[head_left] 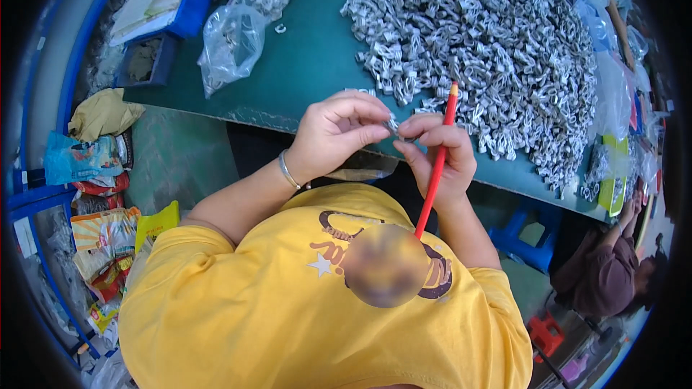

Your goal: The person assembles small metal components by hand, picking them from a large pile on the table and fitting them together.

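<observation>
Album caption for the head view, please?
Left hand and right hand, a slim red stick in the latter, meet at a small silvery part near heaped silvery metal loops.

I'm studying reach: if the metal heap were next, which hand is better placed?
Likely the right hand, nearer most of the metal heap than the left hand, though holding a red stick.

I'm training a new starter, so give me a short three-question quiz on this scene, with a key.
1. Which hand holds the long, slim red pencil-like stick?
2. True or false: a silvery metal bangle circles the left wrist.
3. What is heaped on the flat green tabletop?

Key:
1. The right hand.
2. True.
3. Small, silvery, looped metal pieces.
</observation>
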`<state>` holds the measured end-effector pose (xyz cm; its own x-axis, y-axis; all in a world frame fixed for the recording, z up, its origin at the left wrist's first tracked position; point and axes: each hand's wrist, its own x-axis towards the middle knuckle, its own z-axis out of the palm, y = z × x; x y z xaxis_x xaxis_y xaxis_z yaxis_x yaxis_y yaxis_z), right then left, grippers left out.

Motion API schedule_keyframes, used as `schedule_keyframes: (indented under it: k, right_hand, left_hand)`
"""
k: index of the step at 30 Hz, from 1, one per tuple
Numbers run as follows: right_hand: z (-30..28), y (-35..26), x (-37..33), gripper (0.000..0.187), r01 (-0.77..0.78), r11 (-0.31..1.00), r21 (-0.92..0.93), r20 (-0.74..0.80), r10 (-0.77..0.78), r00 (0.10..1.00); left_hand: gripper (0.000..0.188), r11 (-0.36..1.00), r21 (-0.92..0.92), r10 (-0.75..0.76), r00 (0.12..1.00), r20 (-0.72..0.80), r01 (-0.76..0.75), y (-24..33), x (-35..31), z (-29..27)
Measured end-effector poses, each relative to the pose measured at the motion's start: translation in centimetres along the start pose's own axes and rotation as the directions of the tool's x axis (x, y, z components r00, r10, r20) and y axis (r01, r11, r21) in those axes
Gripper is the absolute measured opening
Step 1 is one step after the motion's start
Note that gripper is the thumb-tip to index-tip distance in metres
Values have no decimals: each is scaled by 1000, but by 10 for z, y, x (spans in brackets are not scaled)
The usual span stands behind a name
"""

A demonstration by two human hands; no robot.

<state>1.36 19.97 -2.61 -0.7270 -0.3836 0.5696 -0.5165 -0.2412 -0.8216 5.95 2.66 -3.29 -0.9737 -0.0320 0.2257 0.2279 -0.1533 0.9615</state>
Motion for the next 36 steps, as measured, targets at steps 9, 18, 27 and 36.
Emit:
schedule_keyframes:
  k: [9,18,27,36]
  right_hand:
    - [-14,-7,5,31,-261,878,401,-33,299,954]
    - [-47,-5,-2,13,-277,952,129,-414,305,857]
    - [-43,-9,-14,12,-415,897,154,-372,442,816]
    - [0,11,8,16,-545,833,-92,-70,541,838]
  left_hand:
    - [13,987,123,-138,938,318,103,20,32,-6]
    - [10,17,999,744,667,-35,32,98,174,-163]
    - [29,497,844,-217,912,348,-204,37,68,-55]
    - [18,710,694,13,989,150,-115,9,28,-26]
